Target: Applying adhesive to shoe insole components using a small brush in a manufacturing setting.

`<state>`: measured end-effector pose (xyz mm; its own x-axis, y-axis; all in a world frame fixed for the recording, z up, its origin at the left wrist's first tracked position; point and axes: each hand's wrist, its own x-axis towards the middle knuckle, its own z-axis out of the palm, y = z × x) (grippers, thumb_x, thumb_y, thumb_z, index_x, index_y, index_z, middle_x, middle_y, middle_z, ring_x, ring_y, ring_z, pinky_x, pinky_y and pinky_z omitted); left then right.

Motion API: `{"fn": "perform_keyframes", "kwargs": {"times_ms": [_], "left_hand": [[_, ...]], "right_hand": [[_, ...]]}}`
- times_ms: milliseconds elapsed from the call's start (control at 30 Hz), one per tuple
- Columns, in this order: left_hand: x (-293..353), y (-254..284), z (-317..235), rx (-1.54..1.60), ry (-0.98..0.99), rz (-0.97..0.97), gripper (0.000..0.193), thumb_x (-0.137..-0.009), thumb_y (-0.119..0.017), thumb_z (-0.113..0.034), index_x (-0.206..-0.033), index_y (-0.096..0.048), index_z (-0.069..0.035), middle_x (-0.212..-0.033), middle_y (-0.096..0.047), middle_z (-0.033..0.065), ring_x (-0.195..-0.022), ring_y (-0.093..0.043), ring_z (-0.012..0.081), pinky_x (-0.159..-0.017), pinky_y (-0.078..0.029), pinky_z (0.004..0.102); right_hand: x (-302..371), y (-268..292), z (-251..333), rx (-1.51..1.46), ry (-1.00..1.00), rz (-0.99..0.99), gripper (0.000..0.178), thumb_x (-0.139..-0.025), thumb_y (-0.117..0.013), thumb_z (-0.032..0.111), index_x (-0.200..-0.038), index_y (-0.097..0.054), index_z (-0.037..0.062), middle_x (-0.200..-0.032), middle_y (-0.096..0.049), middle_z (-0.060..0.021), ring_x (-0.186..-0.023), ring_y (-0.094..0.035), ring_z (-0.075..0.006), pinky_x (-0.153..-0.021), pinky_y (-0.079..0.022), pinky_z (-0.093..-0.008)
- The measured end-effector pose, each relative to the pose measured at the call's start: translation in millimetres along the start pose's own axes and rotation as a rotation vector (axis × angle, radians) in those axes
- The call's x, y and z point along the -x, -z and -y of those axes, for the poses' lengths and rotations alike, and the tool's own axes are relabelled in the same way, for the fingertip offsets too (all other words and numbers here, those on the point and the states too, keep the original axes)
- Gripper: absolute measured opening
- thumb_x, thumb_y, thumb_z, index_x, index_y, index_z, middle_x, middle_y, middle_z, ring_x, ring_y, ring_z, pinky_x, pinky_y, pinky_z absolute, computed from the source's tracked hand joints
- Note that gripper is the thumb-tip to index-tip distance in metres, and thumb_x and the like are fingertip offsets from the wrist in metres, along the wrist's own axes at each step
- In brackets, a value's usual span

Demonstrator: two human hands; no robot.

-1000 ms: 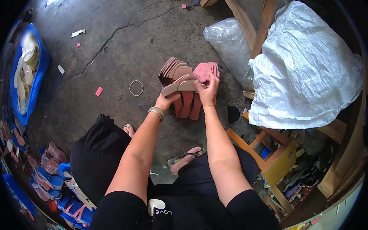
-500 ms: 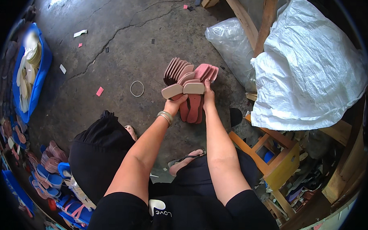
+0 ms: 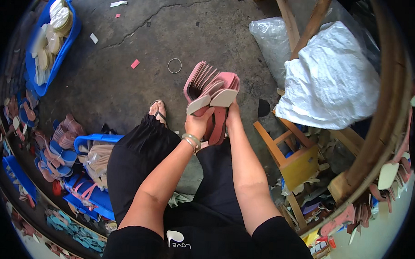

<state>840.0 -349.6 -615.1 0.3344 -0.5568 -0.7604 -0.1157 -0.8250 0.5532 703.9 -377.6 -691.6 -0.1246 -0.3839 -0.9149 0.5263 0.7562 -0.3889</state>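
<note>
Both hands hold a fanned bundle of sandal soles, pink and reddish-brown with cream-coloured faces, in front of my body above the floor. My left hand is closed on its left side near the lower part, thumb lying across the soles. On the right side, my right hand grips the bundle; most of its fingers are hidden behind the soles. The upper ends spread like a fan in two groups, while the narrower lower ends hang together between my wrists.
A blue bin of cream soles stands at far left. Nearer are another blue bin and sandals on racks. On the right are a white woven sack, a clear plastic bag and a wooden frame with a yellow panel. A rubber band lies on the floor.
The view has shifted, so the floor items and left bin sit higher and farther right. My left foot now shows more fully. The soles, still in both hands, are tilted and bunched closer together.
</note>
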Motion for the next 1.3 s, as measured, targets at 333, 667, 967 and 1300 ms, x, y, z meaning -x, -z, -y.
{"fn": "perform_keyframes", "kwargs": {"times_ms": [333,667,967,1300], "left_hand": [[191,133,-76,-0.180,-0.101,-0.118,0.046,-0.074,-0.074,-0.034,-0.101,-0.061,0.002,-0.100,-0.062,0.0163,-0.093,-0.059,0.0308,-0.084,-0.045,0.0364],[376,152,-207,-0.053,-0.555,0.362,0.026,-0.084,-0.067,-0.014,-0.102,-0.060,0.002,-0.100,-0.061,0.0065,-0.089,-0.055,0.0155,-0.080,-0.045,0.0301],[540,44,-257,-0.465,-0.644,0.845,0.040,-0.075,-0.073,-0.036,-0.096,-0.067,-0.003,-0.099,-0.066,0.0135,-0.090,-0.062,0.0324,-0.078,-0.047,0.0383],[618,-171,-199,-0.512,-0.908,1.053,0.078,-0.070,-0.067,-0.060,-0.101,-0.060,0.012,-0.100,-0.063,0.0291,-0.102,-0.060,0.0371,-0.088,-0.045,0.0386]], "right_hand": [[236,-58,39,-0.106,-0.112,0.206,0.065,-0.085,-0.048,0.063,-0.104,-0.063,0.0031,-0.102,-0.062,-0.0076,-0.096,-0.056,-0.0168,-0.088,-0.043,-0.0304],[488,7,157,-0.390,0.213,0.032,0.056,-0.087,-0.052,0.055,-0.100,-0.064,0.0015,-0.097,-0.063,-0.0062,-0.091,-0.057,-0.0139,-0.082,-0.043,-0.0264],[617,179,163,-0.916,0.501,-0.246,0.051,-0.092,-0.044,0.052,-0.098,-0.063,0.0046,-0.095,-0.063,-0.0076,-0.090,-0.059,-0.0164,-0.083,-0.046,-0.0312],[642,390,188,-1.059,0.741,-0.547,0.060,-0.089,-0.050,0.053,-0.122,-0.053,0.0031,-0.114,-0.058,-0.0088,-0.104,-0.055,-0.0198,-0.090,-0.043,-0.0327]]}}
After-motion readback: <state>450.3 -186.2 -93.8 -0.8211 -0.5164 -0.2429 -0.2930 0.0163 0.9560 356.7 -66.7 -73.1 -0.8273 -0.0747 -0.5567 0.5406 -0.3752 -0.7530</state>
